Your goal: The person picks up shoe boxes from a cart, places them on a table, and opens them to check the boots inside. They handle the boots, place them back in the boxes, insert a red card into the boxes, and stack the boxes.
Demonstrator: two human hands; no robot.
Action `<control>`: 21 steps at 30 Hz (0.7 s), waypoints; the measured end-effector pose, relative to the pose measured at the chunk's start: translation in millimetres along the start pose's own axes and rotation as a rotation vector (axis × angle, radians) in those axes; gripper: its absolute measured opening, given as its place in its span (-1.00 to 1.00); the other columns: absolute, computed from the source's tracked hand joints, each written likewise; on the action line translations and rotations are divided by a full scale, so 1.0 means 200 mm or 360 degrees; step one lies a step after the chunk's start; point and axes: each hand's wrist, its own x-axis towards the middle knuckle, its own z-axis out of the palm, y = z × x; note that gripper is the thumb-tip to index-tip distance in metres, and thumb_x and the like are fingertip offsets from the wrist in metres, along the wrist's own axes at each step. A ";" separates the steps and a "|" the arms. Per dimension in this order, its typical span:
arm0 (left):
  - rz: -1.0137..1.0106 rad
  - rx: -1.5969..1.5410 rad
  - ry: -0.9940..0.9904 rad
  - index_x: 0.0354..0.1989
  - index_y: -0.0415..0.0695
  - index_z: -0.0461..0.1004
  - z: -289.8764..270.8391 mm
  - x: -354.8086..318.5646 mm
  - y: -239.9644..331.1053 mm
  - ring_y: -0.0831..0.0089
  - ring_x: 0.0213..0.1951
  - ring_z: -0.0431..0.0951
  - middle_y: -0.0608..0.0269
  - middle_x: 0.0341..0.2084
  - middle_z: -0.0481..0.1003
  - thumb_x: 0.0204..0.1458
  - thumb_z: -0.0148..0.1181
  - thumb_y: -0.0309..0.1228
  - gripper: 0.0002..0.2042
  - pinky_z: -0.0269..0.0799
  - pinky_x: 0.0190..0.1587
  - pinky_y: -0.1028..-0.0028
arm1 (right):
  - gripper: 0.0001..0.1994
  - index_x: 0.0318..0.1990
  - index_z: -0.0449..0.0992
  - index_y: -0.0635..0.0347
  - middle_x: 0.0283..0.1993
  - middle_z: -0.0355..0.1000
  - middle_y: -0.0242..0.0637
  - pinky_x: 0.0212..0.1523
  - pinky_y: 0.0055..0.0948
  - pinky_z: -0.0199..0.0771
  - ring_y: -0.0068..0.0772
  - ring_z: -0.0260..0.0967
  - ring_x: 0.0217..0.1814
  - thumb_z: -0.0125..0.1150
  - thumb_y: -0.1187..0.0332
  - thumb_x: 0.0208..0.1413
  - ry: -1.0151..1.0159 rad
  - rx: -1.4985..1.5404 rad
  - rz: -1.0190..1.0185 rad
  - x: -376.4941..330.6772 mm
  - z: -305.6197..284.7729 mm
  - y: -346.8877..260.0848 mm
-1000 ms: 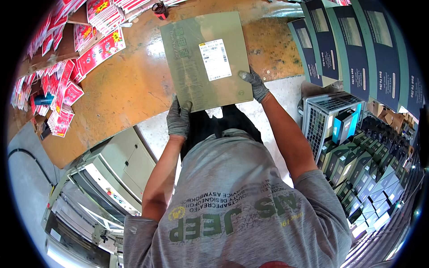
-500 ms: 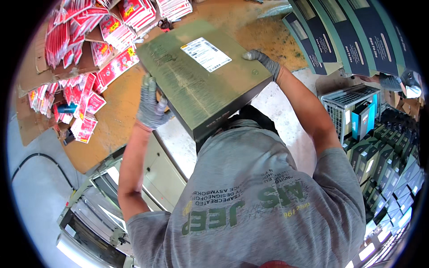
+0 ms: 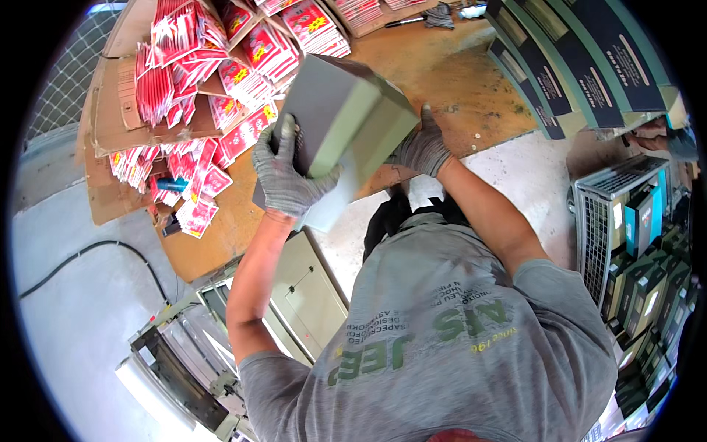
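A box [image 3: 364,110] with dark grey and olive-green faces is held up between my gloved hands, tilted on edge over the near side of the table. My left hand [image 3: 289,173] presses its left side, thumb and fingers spread wide around the lower edge. At the lower right my right hand [image 3: 423,147] grips another edge, its fingers partly hidden behind the box. Below the green face, a pale surface is smeared by motion. The shipping label is turned out of sight.
Cardboard cartons [image 3: 129,103] with stacks of red printed packets stand at the left on the wooden table [image 3: 479,110]. Dark green boxes [image 3: 596,74] are stacked at the far right, above a wire basket [image 3: 596,221]. Another person's gloved hand [image 3: 681,144] shows at the right edge.
The box has turned from lying label-up to standing tilted, showing different faces. Both hands have shifted around its edges, and the whole view has swung so the table sits further right.
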 end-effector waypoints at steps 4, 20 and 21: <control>-0.0662 -0.0301 0.0005 0.38 -0.28 0.21 -0.16 0.08 -0.21 0.13 0.09 0.39 -0.01 0.03 0.38 -0.23 0.53 0.00 0.01 0.32 0.20 0.27 | -0.23 0.26 0.38 0.14 0.24 0.44 -0.13 0.25 -0.15 0.41 -0.13 0.38 0.25 0.01 -0.36 0.18 0.0383 -0.0549 -0.0357 0.16 -0.02 -0.17; -0.1189 0.0081 -0.0211 0.28 -0.27 0.36 0.34 -0.48 -0.44 0.13 -0.13 0.58 0.01 -0.18 0.55 -0.02 0.39 0.02 -0.22 0.51 -0.04 0.17 | -0.51 0.22 0.37 0.40 0.26 0.32 0.18 0.31 -0.05 0.30 0.23 0.32 0.24 0.06 0.24 0.23 0.0698 -0.4435 -0.1496 0.08 -0.15 -0.01; -0.1329 0.0025 -0.0377 0.41 -0.28 0.16 0.45 -0.45 -0.32 0.13 -0.09 0.56 -0.04 -0.12 0.53 -0.13 0.40 0.21 0.05 0.50 -0.01 0.17 | -0.53 0.21 0.38 0.40 0.24 0.34 0.17 0.29 -0.06 0.33 0.21 0.32 0.23 0.05 0.26 0.23 0.0527 -0.4292 -0.1498 0.12 -0.02 0.07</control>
